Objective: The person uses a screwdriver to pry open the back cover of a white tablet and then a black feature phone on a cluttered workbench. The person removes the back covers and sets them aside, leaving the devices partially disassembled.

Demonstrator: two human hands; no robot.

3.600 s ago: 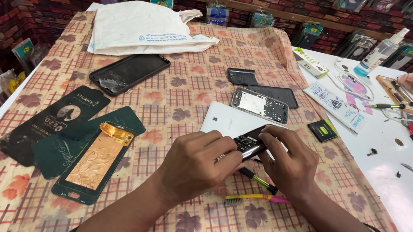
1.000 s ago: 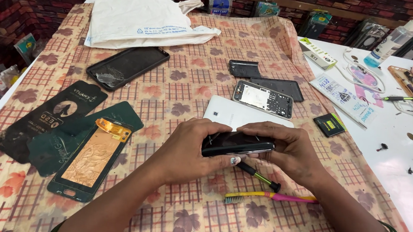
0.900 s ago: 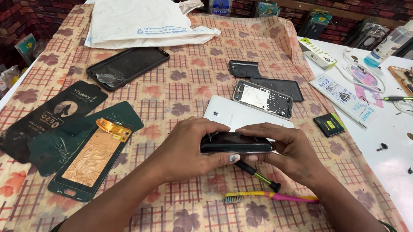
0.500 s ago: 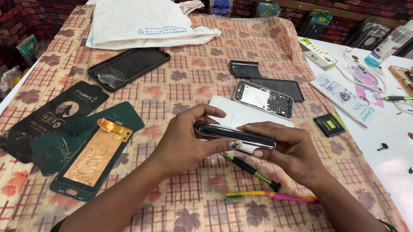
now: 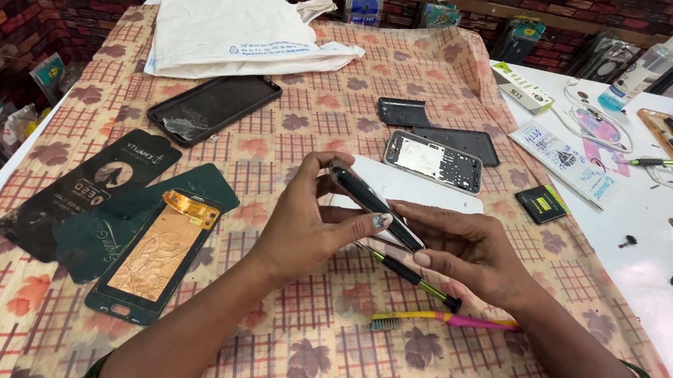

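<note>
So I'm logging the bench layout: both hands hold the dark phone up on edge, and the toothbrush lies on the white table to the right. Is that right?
Not quite. Both the left hand and right hand do hold the dark phone up on edge, but the toothbrush lies on the patterned cloth, just below the hands, not on the white table. The head view shows it.

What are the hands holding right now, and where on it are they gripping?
Both hands hold one slim black phone edge-on: the left hand pinches its long sides near the upper end, the right hand supports its lower end with the fingers.
</note>
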